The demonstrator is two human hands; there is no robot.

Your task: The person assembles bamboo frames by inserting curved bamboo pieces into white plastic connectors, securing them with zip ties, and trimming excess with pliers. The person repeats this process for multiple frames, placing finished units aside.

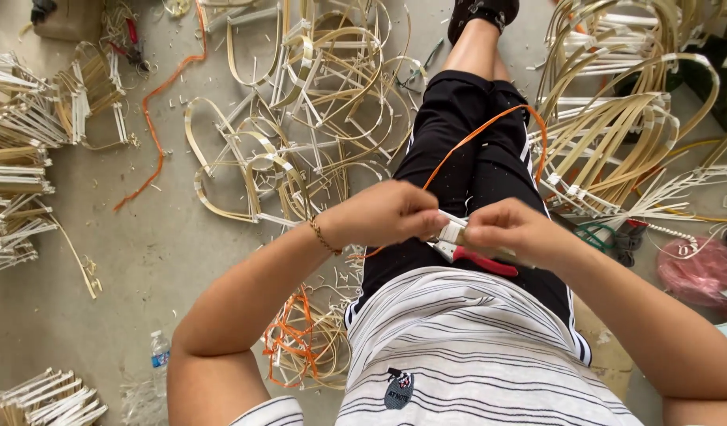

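My left hand (383, 213) and my right hand (513, 229) meet over my lap, both pinching a small white strip piece (452, 229) between their fingertips. A thin orange strip (490, 126) loops from the hands up over my black trousers and back down on the right. Pliers with red handles (478, 260) lie on my lap just under the hands. I cannot tell which hand holds the orange strip's end.
Piles of bent pale cane strips (300, 118) cover the floor ahead and another pile (616, 118) lies to the right. White-bound frames (16, 173) are stacked at the left. A water bottle (160, 359), orange strip bundle (292, 339) and pink bag (699, 272) lie nearby.
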